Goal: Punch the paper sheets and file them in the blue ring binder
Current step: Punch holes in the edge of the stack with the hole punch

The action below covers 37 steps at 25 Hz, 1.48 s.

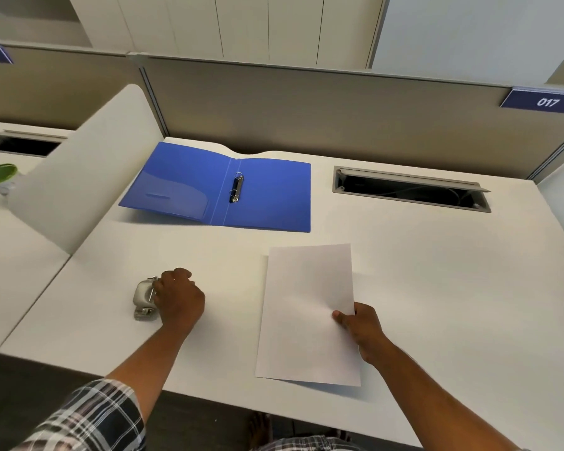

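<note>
The right hand [360, 330] pinches the paper [308, 314] at its right edge, thumb on top, near the front of the desk [437, 288]. The sheet's long axis runs front to back; its left long edge faces the punch [143, 299]. The left hand [178, 299] has curled fingers gripping the punch, well apart to the left. The next move is judged to bring that edge to the punch. Farther back, the binder [267, 196] lies open, rings [236, 187] apparently closed.
</note>
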Motion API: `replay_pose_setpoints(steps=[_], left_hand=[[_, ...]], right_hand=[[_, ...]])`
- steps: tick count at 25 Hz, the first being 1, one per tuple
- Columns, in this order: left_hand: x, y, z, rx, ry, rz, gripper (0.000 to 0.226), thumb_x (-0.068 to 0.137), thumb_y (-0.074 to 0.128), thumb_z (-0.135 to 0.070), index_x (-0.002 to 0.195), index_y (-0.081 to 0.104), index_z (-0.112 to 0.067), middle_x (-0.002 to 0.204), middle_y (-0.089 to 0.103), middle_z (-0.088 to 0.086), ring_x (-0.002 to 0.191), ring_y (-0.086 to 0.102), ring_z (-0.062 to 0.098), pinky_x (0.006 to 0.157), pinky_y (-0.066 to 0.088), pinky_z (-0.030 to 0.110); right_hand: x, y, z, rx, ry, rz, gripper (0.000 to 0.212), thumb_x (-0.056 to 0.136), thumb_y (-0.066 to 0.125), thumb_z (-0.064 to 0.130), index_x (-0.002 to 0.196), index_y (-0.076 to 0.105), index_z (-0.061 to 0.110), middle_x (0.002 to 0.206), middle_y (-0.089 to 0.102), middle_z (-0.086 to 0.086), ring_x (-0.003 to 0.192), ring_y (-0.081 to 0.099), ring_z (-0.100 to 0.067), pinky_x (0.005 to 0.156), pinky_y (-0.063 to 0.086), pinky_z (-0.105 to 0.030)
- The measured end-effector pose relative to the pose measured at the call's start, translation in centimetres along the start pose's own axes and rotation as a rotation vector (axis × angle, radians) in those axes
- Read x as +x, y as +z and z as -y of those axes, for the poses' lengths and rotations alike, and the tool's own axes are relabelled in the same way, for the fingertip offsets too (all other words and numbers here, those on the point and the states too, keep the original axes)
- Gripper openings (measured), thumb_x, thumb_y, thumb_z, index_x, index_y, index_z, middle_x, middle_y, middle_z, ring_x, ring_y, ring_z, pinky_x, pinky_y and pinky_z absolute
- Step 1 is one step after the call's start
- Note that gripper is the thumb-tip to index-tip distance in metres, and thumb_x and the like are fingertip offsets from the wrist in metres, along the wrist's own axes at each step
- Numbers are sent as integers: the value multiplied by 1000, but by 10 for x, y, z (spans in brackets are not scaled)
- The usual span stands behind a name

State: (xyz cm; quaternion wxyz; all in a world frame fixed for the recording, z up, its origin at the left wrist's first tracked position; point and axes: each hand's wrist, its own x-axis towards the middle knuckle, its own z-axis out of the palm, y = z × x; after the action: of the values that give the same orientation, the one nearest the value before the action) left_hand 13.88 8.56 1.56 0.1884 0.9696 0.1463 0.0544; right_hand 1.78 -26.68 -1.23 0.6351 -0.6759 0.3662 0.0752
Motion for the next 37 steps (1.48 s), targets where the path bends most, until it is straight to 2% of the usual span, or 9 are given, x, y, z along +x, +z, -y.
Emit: replay_pose_setpoints(steps=[4, 7, 12, 16, 19, 21, 25, 30, 37], left_hand=[[14, -3, 35, 122, -20, -81, 25, 84, 57, 2, 108, 64, -1, 119, 54, 25, 110, 47, 45, 89, 40, 52], [20, -4, 55, 147, -20, -126, 18, 93, 52, -7, 105, 57, 5, 117, 52, 30, 102, 50, 47, 79, 43, 52], [46, -14, 65, 49, -289, 107, 45, 89, 64, -25, 120, 50, 3, 123, 51, 26, 117, 48, 46, 96, 43, 55], [57, -20, 66, -95, -414, 204, 58, 86, 68, -43, 119, 54, 2, 122, 59, 25, 116, 56, 46, 96, 48, 52], [59, -18, 62, -207, -392, 282, 44, 89, 63, -35, 110, 60, 4, 112, 66, 26, 106, 63, 42, 86, 51, 42], [55, -16, 49, -320, -366, 333, 35, 91, 62, -31, 97, 67, 4, 99, 71, 24, 89, 67, 36, 72, 50, 35], [35, -14, 3, -479, -325, 377, 30, 88, 67, -32, 70, 66, -8, 65, 66, 8, 57, 61, 22, 49, 42, 24], [-1, 5, -64, -542, -228, 496, 23, 90, 57, -16, 68, 63, -12, 66, 62, 2, 57, 56, 16, 48, 39, 23], [-75, 43, -135, -533, -139, 680, 21, 92, 57, -15, 71, 61, -15, 68, 58, 1, 60, 51, 16, 52, 36, 25]], right_hand=[[-1, 16, -1, -5, 7, -2, 7, 89, 75, 10, 95, 76, 12, 93, 79, -8, 82, 75, -30, 68, 59, -33], [-2, 27, -2, -3, 12, -6, 6, 89, 75, 10, 93, 76, 14, 93, 80, -8, 82, 75, -30, 67, 59, -33], [-5, 35, -7, 26, 19, -18, 11, 89, 75, 9, 100, 76, 10, 96, 79, -10, 84, 75, -32, 72, 59, -35], [-7, 35, -10, 47, 22, -31, 13, 89, 75, 8, 102, 76, 9, 96, 79, -10, 85, 75, -32, 72, 60, -36], [-8, 32, -11, 52, 14, -47, 9, 89, 75, 8, 97, 77, 10, 93, 80, -8, 80, 75, -29, 66, 58, -32], [-8, 29, -11, 51, 11, -60, 8, 88, 76, 9, 95, 77, 11, 90, 80, -7, 78, 75, -27, 63, 58, -30], [-7, 16, -12, 64, 12, -71, 7, 88, 77, 10, 95, 77, 12, 87, 81, -4, 75, 76, -25, 59, 58, -28], [-7, -19, -19, 79, 14, -93, 10, 87, 78, 11, 97, 77, 11, 89, 82, -6, 82, 77, -31, 68, 61, -35], [-16, -96, -35, 108, 39, -144, 13, 89, 77, 8, 101, 76, 6, 96, 81, -14, 90, 76, -37, 86, 63, -50]])
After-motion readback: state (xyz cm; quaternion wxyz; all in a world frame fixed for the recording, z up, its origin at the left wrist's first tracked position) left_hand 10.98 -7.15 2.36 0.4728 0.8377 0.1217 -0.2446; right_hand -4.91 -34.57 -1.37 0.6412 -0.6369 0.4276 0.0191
